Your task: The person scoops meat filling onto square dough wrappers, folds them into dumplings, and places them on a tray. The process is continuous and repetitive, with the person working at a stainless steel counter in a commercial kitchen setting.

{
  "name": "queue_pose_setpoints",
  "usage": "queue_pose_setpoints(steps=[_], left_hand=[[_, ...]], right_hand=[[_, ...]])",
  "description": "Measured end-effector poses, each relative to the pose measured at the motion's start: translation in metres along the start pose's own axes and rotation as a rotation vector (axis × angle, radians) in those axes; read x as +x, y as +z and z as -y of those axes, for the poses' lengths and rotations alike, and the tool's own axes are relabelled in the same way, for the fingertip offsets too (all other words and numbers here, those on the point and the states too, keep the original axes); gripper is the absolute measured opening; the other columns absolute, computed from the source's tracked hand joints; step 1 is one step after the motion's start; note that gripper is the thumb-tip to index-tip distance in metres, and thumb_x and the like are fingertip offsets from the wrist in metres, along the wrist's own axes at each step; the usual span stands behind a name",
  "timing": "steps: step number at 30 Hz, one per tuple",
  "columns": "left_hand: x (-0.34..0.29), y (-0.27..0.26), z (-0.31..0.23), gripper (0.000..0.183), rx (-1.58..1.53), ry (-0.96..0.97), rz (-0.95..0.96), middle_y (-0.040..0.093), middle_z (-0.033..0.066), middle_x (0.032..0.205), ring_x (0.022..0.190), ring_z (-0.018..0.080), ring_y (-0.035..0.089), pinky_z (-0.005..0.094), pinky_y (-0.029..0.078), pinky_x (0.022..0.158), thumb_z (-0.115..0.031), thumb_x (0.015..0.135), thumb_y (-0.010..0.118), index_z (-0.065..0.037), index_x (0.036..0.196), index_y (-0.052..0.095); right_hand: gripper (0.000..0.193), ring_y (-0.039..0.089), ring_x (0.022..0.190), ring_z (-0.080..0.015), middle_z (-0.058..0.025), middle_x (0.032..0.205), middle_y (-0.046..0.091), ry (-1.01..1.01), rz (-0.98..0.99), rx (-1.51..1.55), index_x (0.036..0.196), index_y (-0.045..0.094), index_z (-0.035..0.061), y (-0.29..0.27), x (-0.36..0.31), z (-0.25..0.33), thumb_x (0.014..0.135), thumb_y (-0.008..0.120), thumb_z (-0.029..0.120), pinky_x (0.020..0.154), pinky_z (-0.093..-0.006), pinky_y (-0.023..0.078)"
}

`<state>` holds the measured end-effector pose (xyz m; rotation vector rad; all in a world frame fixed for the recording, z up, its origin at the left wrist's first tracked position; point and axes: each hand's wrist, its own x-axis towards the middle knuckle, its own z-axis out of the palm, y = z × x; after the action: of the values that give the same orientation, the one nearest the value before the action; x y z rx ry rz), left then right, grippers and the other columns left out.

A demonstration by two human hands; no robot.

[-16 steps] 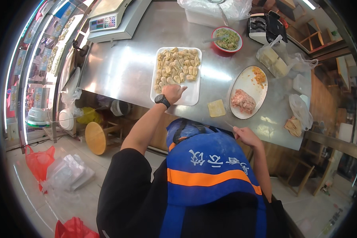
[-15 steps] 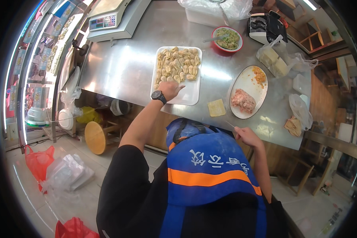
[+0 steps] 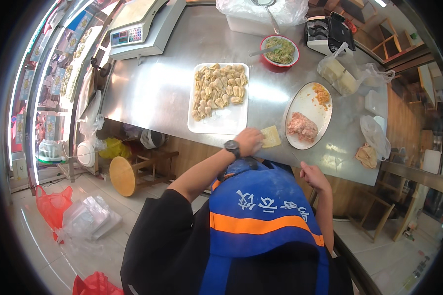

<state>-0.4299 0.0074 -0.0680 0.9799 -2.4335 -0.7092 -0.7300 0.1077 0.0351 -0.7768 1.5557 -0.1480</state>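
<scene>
At the table's near edge, my left hand (image 3: 250,141), with a black watch at the wrist, reaches the left side of the square yellow wrappers (image 3: 270,136). Its fingers point down and partly hide one another, so I cannot tell if they pinch a wrapper. My right hand (image 3: 314,177) is closed around a thin stick-like tool (image 3: 296,157) in front of the table edge. Folded dumplings (image 3: 219,88) fill most of a white tray (image 3: 216,127) on the left. Pink minced meat (image 3: 302,127) and an orange filling (image 3: 322,95) lie on an oval white plate (image 3: 294,104).
Behind the plate stands a red bowl (image 3: 279,68) of green filling with a spoon. A scale (image 3: 128,35) is at the back left, a black-and-white machine (image 3: 325,37) at the back right. Bagged pale blocks (image 3: 337,73) and a crumpled cloth (image 3: 366,156) lie at the right.
My left hand has moved right and nearer, from the dumplings in the tray to the yellow wrappers. The right hand keeps its hold on the thin tool, slightly lower in view.
</scene>
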Motion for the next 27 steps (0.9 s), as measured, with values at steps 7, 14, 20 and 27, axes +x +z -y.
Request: queue_pose_setpoints(steps=[7,14,20,27], left_hand=[[0.048,0.066,-0.004,0.012,0.186,0.002,0.341,0.062,0.0153,0.09,0.09,0.0312,0.059,0.0415,0.048,0.082,-0.016,0.077,0.055,-0.008,0.079,0.064],[0.062,0.042,-0.018,0.017,0.206,-0.067,0.477,0.064,0.0181,0.086,0.085,0.0335,0.061,0.0439,0.05,0.077,-0.014,0.078,0.053,-0.003,0.074,0.066],[0.069,0.026,-0.019,0.017,-0.098,-0.31,0.381,0.065,0.0168,0.079,0.078,0.031,0.064,0.0401,0.051,0.072,-0.013,0.076,0.055,-0.001,0.068,0.065],[0.044,0.03,-0.003,0.021,-1.118,-0.762,-0.129,0.066,0.0134,0.088,0.084,0.0245,0.063,0.0375,0.049,0.081,-0.019,0.083,0.05,0.0,0.087,0.059]], right_hand=[[0.057,0.057,0.063,-0.0218,-0.0109,0.064,0.06,-0.221,-0.316,-0.083,0.069,0.06,-0.0011,-0.008,0.024,-0.033,0.094,0.043,0.047,0.064,-0.0354,0.045],[0.055,0.061,0.077,-0.039,-0.0246,0.078,0.064,-0.193,-0.445,-0.248,0.08,0.062,-0.005,-0.013,0.047,-0.017,0.095,0.039,0.042,0.073,-0.0439,0.046],[0.059,0.062,0.085,-0.0416,-0.0274,0.089,0.064,-0.239,-0.55,-0.414,0.084,0.064,-0.0056,0.0,0.063,0.043,0.096,0.034,0.044,0.079,-0.0492,0.046],[0.054,0.061,0.093,-0.0421,-0.0261,0.098,0.064,-0.251,-0.498,-0.557,0.094,0.065,-0.0022,0.013,0.067,0.048,0.098,0.029,0.037,0.083,-0.0508,0.047]])
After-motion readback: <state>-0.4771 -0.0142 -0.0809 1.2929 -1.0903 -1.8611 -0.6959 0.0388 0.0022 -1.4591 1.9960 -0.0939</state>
